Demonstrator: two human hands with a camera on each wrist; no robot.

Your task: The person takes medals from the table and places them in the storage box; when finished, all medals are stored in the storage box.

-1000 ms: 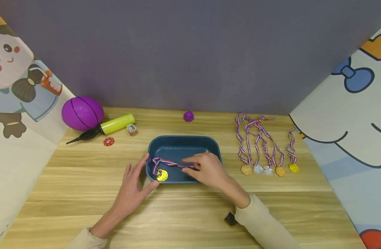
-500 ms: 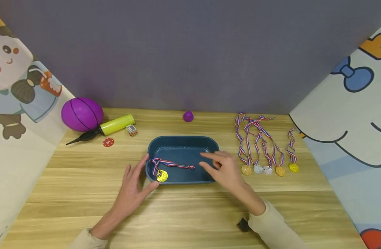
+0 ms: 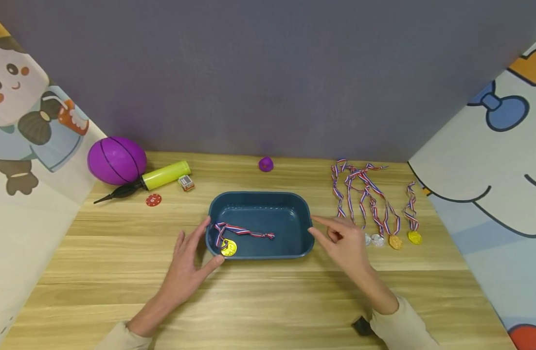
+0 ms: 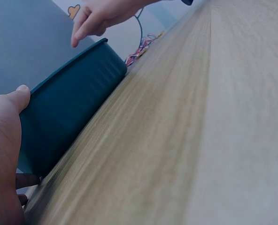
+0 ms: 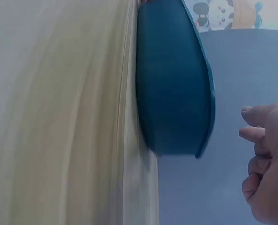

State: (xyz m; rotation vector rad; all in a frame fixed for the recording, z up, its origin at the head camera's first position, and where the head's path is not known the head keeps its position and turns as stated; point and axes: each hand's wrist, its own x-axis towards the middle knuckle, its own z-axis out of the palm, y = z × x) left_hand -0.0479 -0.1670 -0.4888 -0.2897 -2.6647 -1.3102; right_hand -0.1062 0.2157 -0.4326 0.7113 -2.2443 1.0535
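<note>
A dark blue tub [image 3: 290,238] stands on the table. Inside, at its left end, lies a gold medal [image 3: 228,248], its striped ribbon [image 3: 246,231] stretched rightward across the bottom. My left hand [image 3: 185,267] spans the tub's near left corner, thumb and fingers spread and fairly straight. The left wrist view shows that thumb at the tub's rim [image 4: 68,65]. At the opposite end is my right hand [image 3: 344,243], index finger and thumb extended and apart, holding nothing. The right wrist view has this hand [image 5: 273,164] clear of the tub wall, its other fingers curled.
To the right lie several medals [image 3: 395,242] with striped ribbons, one gold medal [image 3: 414,237] apart. At back left are a purple ball [image 3: 116,160], a yellow-green hand pump [image 3: 165,175], a small box [image 3: 186,183] and a red chip [image 3: 153,200]. A purple object [image 3: 265,164] sits behind the tub.
My right hand has let go of the medal's ribbon and moved right, out of the tub to beyond its right rim. The left hand and the tub have stayed put.
</note>
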